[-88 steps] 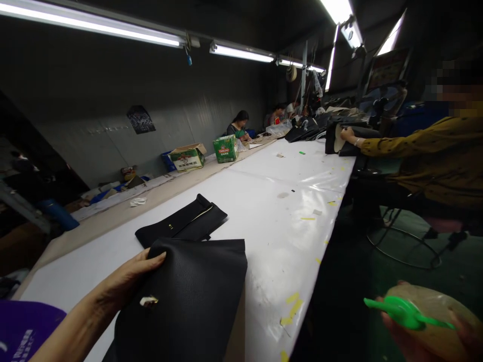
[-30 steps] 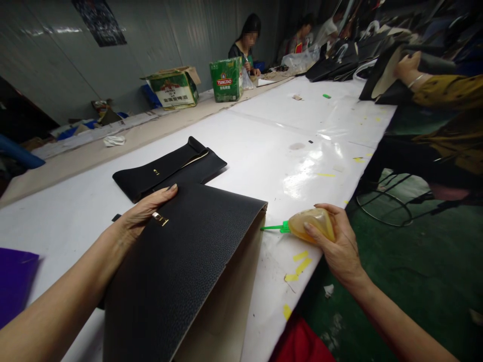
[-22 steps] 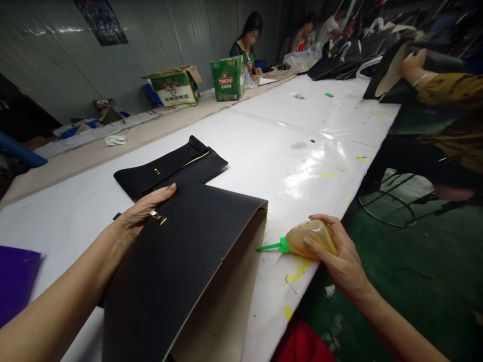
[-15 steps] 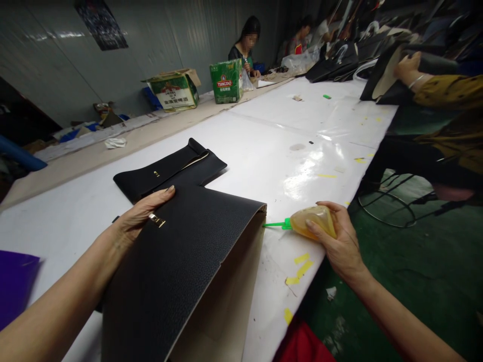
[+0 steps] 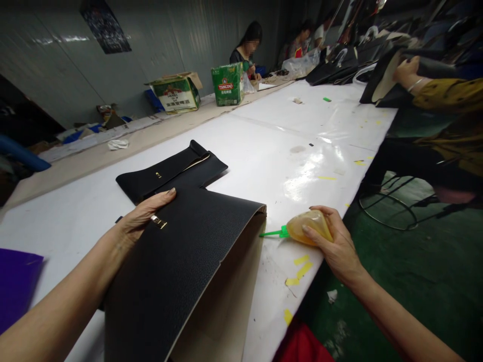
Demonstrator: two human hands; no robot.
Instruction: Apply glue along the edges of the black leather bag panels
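Observation:
My left hand [image 5: 145, 215] grips a black leather bag piece [image 5: 181, 251] by its far side, thumb on top near a gold metal clasp [image 5: 158, 221]. The piece is tilted, its beige-lined opening facing right; the fingers underneath are hidden. In my right hand [image 5: 335, 241] is a squeeze bottle [image 5: 310, 227] of amber liquid, held sideways. Its thin green nozzle [image 5: 270, 233] points left at the edge of the bag's opening, close to the upper right corner; whether it touches, I cannot tell. Another black leather piece [image 5: 169, 168] with gold hardware lies just beyond.
Yellow tape scraps [image 5: 302, 269] stick to the white table [image 5: 264, 151] near its right edge. A purple sheet [image 5: 18, 286] lies at left. Two cartons [image 5: 227, 85] stand along the back. At right, a co-worker's hand [image 5: 408, 73] holds black material. Other people sit farther off.
The bottle in my right hand has moved slightly down and left, its nozzle tip sliding a little lower along the opening's edge. My left hand keeps its hold on the bag piece.

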